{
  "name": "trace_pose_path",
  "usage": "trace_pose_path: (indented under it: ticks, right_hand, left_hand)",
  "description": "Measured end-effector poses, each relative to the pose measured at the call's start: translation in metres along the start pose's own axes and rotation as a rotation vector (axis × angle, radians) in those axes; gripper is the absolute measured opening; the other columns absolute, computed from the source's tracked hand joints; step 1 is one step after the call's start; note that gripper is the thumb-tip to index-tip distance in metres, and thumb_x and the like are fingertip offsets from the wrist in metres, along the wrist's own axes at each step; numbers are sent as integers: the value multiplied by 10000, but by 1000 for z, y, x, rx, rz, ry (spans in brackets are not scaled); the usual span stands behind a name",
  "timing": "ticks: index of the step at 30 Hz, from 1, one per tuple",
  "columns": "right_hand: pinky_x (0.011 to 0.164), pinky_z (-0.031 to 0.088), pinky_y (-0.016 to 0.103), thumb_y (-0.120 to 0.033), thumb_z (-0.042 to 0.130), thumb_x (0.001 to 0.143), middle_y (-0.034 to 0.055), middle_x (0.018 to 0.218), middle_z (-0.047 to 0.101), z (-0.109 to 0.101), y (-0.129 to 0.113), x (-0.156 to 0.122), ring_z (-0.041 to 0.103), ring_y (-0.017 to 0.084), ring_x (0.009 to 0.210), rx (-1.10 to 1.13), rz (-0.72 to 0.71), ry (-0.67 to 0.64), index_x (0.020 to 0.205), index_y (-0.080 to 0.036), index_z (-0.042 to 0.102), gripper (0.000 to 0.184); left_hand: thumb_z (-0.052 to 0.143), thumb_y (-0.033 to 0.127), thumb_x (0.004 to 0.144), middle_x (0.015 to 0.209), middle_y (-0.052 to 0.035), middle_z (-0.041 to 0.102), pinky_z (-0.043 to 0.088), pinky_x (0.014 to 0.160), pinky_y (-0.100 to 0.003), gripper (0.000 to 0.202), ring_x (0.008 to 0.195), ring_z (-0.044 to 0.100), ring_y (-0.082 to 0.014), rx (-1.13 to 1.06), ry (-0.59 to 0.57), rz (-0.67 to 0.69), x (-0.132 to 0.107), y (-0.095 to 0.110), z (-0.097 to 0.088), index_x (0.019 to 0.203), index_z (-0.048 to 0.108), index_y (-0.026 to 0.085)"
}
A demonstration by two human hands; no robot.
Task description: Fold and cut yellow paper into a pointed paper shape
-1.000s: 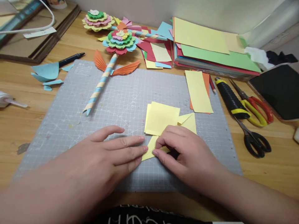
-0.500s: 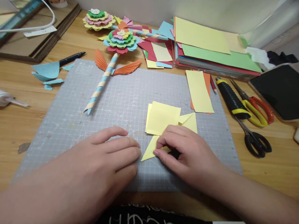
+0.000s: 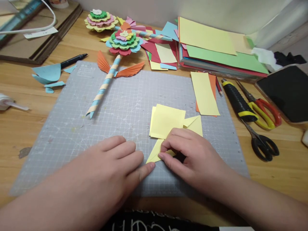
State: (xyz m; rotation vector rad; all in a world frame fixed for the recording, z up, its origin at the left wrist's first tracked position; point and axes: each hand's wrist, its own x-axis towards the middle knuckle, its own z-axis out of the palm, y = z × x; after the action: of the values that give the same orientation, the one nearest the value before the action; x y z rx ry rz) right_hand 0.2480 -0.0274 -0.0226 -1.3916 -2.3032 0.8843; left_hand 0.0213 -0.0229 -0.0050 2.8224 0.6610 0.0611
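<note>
A folded yellow paper piece [image 3: 155, 153] lies on the grey cutting mat [image 3: 96, 128], its pointed corner toward the left. My right hand [image 3: 190, 157] pinches and presses it down, fingers curled over the fold. My left hand [image 3: 113, 166] rests flat on the mat beside it, fingers half curled, one fingertip touching the paper's left tip. A small stack of yellow squares [image 3: 167, 120] and a folded yellow triangle [image 3: 194, 124] sit just behind my right hand.
A paper flower on a striped stem [image 3: 106, 83] with orange leaves lies at the mat's back left. Coloured paper sheets [image 3: 211, 48] are stacked at the back right. A utility knife [image 3: 237, 101], scissors [image 3: 261, 141] and red-yellow scissors [image 3: 267, 112] lie right of the mat. A black marker [image 3: 72, 60] and blue scraps [image 3: 48, 75] lie left.
My left hand drew its fingers back from the paper and curled them, then slid one fingertip to the paper's tip. My right hand stayed in place on the fold.
</note>
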Motion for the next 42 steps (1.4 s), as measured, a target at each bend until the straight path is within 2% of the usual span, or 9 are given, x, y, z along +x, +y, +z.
trace_pose_path:
  ticks: [11,17,23,28,36,42]
  right_hand:
    - [662,360,309,-168,575,877,14,757,593,-1,0,1,526,171,748,-5,-4,-1,749,-182,587,129]
    - [668,361,312,-168,573,876,17,769,596,-2,-1,0,528,174,759,4,12,-15,752,-182,590,126]
    - [662,355,307,-163,576,874,12,755,590,-2,-1,0,523,167,745,10,4,-11,740,-180,586,135]
    - [665,354,303,-163,589,868,6,757,591,-1,0,1,525,164,749,16,7,-7,740,-184,590,129]
    - [660,352,301,-158,581,872,4,747,587,-1,-1,0,523,162,740,4,9,-4,743,-185,591,132]
    - [656,353,300,-160,579,873,6,747,586,0,-1,1,520,161,737,4,3,-3,739,-183,589,136]
  left_hand:
    - [627,165,803,756,11,603,379,639,-396,346,652,478,-221,70,4,-11,5,5,3,1143,644,230]
    - [626,161,755,794,0,627,402,652,-393,420,667,504,-220,89,-14,-52,2,11,8,1170,636,227]
    - [597,192,785,765,-11,644,380,615,-382,431,632,526,-225,101,-5,-49,1,14,8,1215,616,206]
    - [562,196,818,711,14,633,373,618,-366,472,607,513,-212,118,-26,-80,-2,19,8,1288,568,240]
    - [544,188,817,744,-2,648,380,613,-373,433,635,511,-216,166,-5,-108,-4,22,14,1243,619,206]
    - [561,214,815,733,-9,664,401,608,-374,408,633,531,-220,183,7,-100,-2,24,11,1212,650,189]
